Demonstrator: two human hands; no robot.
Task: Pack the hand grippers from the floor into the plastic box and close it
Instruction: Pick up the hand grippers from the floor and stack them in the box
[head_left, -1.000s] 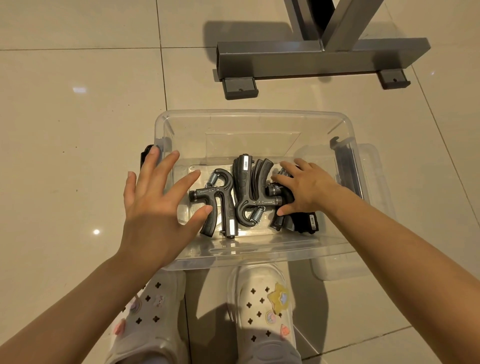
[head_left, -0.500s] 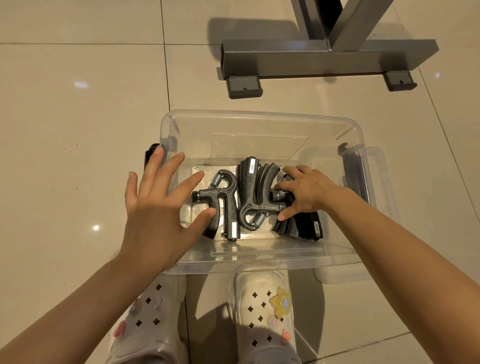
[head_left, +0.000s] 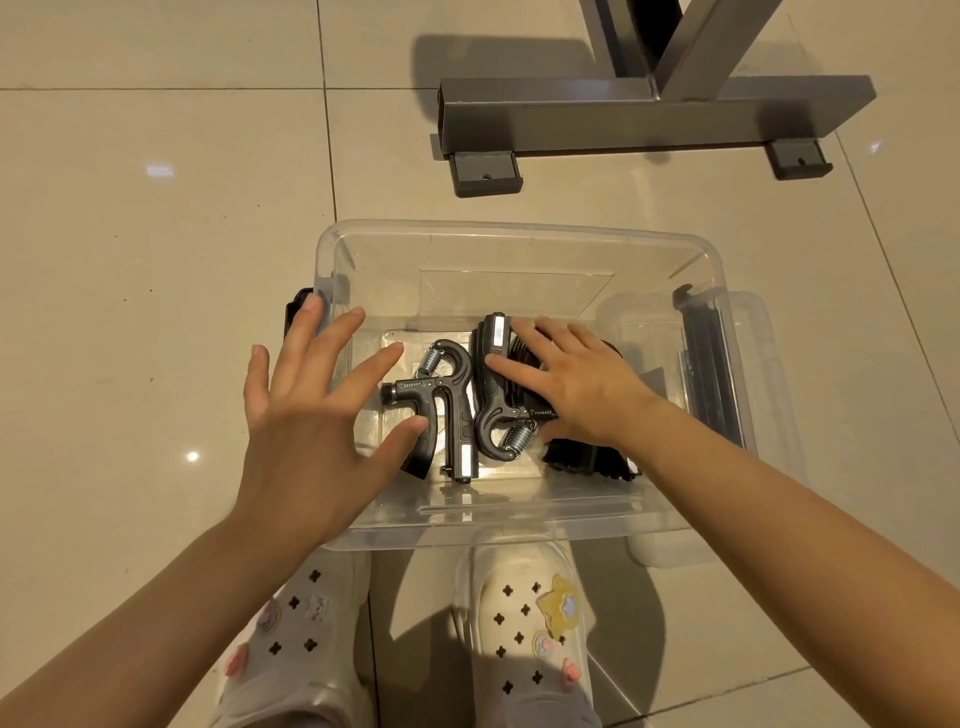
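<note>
Bare arms, bare hands, pale perforated clogs

Both forearms are uncovered, with no sleeves, and the left hand (head_left: 311, 431) and right hand (head_left: 582, 384) wear no gloves; on the feet are a left off-white perforated foam clog (head_left: 291, 649) with pink and pastel charms, and a right off-white perforated foam clog (head_left: 524, 623) bearing a yellow flower-shaped charm with a pale centre and pink charms beside cross-shaped vent holes

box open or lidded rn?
Open. The plastic box has no lid on its rim; the right hand reaches inside onto the hand grippers. A clear lid seems to lie underneath.
</note>
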